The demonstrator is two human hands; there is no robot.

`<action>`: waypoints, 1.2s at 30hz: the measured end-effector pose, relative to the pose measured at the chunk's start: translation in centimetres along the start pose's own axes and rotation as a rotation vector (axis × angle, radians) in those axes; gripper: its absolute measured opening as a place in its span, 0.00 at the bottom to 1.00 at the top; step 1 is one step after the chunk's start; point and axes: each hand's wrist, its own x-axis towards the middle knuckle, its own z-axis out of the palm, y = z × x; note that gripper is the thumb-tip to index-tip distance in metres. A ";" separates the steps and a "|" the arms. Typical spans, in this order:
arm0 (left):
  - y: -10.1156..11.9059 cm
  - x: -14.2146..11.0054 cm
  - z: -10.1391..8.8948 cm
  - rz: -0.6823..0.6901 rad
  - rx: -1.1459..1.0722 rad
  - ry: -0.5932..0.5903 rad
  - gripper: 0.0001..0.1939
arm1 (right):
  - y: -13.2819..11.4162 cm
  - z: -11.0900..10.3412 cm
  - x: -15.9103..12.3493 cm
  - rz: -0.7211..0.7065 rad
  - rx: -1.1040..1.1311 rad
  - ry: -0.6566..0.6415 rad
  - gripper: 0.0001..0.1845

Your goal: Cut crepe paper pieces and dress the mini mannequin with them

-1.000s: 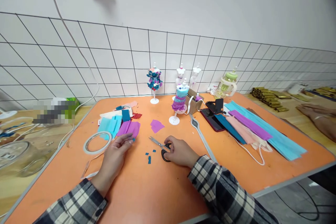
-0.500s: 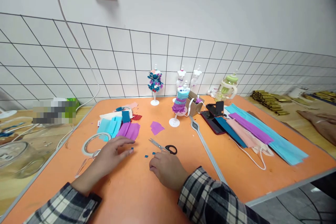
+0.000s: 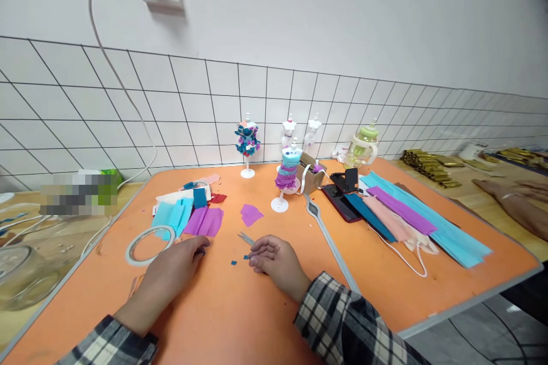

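My left hand [image 3: 182, 265] rests low over the orange table with its thumb and fingers pinched; a speck of blue paper shows at the fingertips. Close to its fingers lie folded purple crepe paper [image 3: 204, 221] and a roll of white tape [image 3: 132, 248]. My right hand [image 3: 276, 262] has curled fingers with the thumb against them; what they hold, if anything, is too small to make out. Scissors [image 3: 245, 238] lie just behind it, blades showing and handles hidden. Beside its fingertips are small blue paper squares [image 3: 233, 263].
A mini dress form [image 3: 287, 170] in blue and purple paper stands ahead, a flower-covered one [image 3: 248, 141] behind. A grey strap [image 3: 331, 239] crosses the table. Coloured paper strips [image 3: 406, 211], a phone [image 3: 340, 202] and a bottle [image 3: 363, 145] lie right. Another person's hand [image 3: 509, 199] shows far right.
My left hand has drawn back leftward and its fingers have closed together. My right hand has turned, showing its curled fingers, and now covers the scissors' handles. The view has tilted slightly up.
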 end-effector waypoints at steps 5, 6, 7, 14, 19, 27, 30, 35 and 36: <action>2.3 -0.5 0.3 -0.091 -0.280 0.148 0.06 | -0.1 -0.1 -0.1 -0.044 0.009 0.042 0.21; 3.3 -0.8 0.6 -0.134 -0.497 0.203 0.10 | -0.1 0.0 -0.3 -0.079 -0.019 0.055 0.18; 4.4 -1.1 1.1 -0.182 -0.747 0.198 0.16 | -0.1 0.1 -0.4 -0.137 -0.079 0.068 0.15; 10.1 -3.3 3.9 -0.591 -1.632 -0.030 0.23 | -0.3 -0.3 -1.1 -0.631 -0.748 0.038 0.09; 9.3 -3.8 4.6 -0.435 -1.529 -0.010 0.22 | -0.1 -0.5 -1.5 -0.804 -0.939 -0.029 0.09; 7.1 -3.6 4.3 0.069 -0.801 0.223 0.08 | -8.6 -5.6 0.6 -0.720 -0.899 0.549 0.13; 6.5 -2.6 4.2 0.081 -0.735 0.302 0.09 | -13.3 -10.0 4.9 -0.661 -0.988 0.794 0.14; 5.1 -0.7 4.1 0.063 -0.682 0.360 0.10 | -17.3 -15.2 11.7 -0.610 -1.078 0.777 0.13; 4.7 -0.4 3.9 0.070 -0.656 0.372 0.10 | -17.4 -15.8 12.4 -0.596 -1.095 0.758 0.12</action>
